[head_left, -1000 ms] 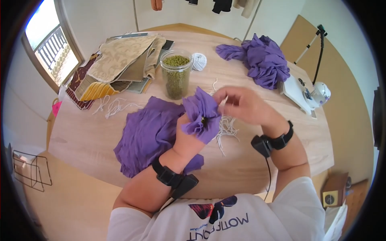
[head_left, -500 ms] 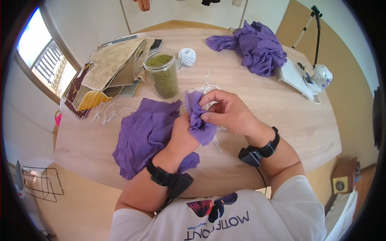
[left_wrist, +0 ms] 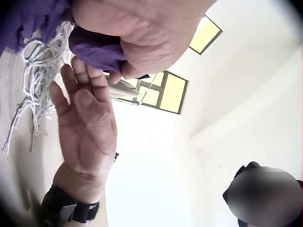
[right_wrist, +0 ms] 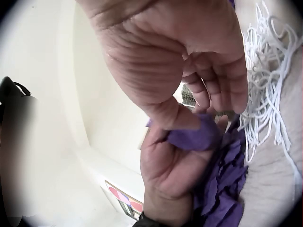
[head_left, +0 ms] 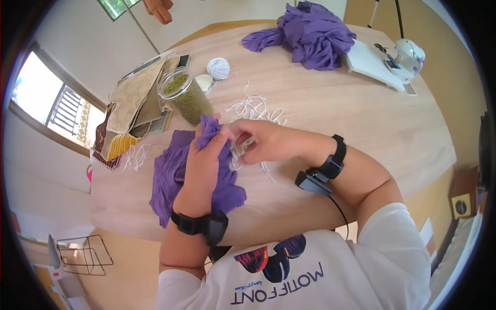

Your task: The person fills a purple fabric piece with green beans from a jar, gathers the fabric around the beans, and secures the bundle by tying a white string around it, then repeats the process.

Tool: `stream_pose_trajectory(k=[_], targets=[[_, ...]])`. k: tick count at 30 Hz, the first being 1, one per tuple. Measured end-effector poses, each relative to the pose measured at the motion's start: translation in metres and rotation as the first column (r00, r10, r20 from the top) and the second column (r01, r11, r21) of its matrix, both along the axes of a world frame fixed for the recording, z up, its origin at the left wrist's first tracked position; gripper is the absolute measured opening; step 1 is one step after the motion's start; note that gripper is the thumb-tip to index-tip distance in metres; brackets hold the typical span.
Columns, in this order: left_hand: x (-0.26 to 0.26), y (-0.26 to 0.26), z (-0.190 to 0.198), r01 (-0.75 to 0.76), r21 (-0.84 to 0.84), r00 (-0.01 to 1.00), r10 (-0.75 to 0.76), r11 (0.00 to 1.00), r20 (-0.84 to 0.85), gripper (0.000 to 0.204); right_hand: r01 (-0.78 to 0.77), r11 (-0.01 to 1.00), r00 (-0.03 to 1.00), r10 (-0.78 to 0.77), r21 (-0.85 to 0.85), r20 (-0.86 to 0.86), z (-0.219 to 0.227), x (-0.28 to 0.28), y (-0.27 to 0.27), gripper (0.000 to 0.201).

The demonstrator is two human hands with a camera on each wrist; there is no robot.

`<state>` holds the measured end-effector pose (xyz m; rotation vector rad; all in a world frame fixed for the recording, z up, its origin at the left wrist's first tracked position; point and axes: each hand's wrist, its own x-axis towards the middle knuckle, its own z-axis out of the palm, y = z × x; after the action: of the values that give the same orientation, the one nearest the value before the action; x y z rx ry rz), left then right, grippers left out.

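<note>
My left hand grips a small gathered piece of purple cloth, its edges sticking up past the thumb and fingers. Close by on the right, my right hand has its thumb and fingers apart and loosely bent. In the left wrist view the palm of that right hand shows bare. The right thumb overlaps the gathered cloth in the right wrist view. Under and beside the left hand lies a larger crumpled purple cloth. Loose white strings lie on the table just behind the right hand.
A clear jar of green beans stands behind the left hand, beside a lid and a ball of white yarn. Fabric samples are piled at left. A purple cloth heap and a white machine sit at back right.
My right hand has come in to the gathered cloth, touched it and moved slightly away. My left hand has turned more upright and closed the cloth in; its spread edges now show less.
</note>
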<state>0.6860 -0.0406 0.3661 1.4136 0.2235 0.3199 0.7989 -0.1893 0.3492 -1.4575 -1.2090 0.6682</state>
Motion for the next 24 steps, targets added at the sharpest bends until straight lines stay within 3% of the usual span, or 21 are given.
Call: stream_pose_trajectory(k=[2,5,8,11,14,17,20,24], targets=[[0.0,-0.007,0.009,0.061,0.005,0.998,-0.061,0.998,-0.019,0.05,-0.118,0.984,0.982,0.135,0.132,-0.128,0.007,-0.013,0.001,0.039],[0.002,-0.019,0.024,0.033,0.102,0.999,-0.029,0.994,-0.042,0.058,-0.082,0.982,0.969,0.118,0.168,-0.219,0.004,-0.02,0.005,0.039],[0.005,-0.025,0.036,0.201,0.084,0.979,-0.196,0.976,-0.063,0.059,-0.03,0.993,0.999,0.035,0.111,-0.037,0.009,-0.02,0.002,0.032],[0.005,-0.031,0.047,0.255,0.294,0.966,-0.232,0.921,-0.109,0.054,0.022,0.997,0.997,-0.016,0.074,-0.078,0.014,-0.021,-0.003,0.022],[0.006,-0.028,0.06,0.282,0.241,0.95,-0.237,0.928,-0.202,0.056,-0.115,0.993,0.955,0.12,0.036,-0.272,0.011,-0.018,0.0,0.02],[0.004,-0.03,0.068,0.295,0.062,0.945,-0.282,0.953,-0.164,0.047,-0.227,0.974,0.901,0.22,0.025,-0.374,0.016,-0.019,-0.002,0.026],[0.007,-0.011,0.065,0.351,-0.029,0.925,-0.351,0.936,-0.146,0.031,-0.253,0.967,0.87,0.232,0.012,-0.435,0.027,-0.027,-0.007,0.037],[0.0,-0.018,0.07,0.27,-0.166,0.953,-0.287,0.949,-0.095,0.029,-0.325,0.945,0.819,0.305,0.045,-0.486,0.024,-0.025,-0.003,0.044]])
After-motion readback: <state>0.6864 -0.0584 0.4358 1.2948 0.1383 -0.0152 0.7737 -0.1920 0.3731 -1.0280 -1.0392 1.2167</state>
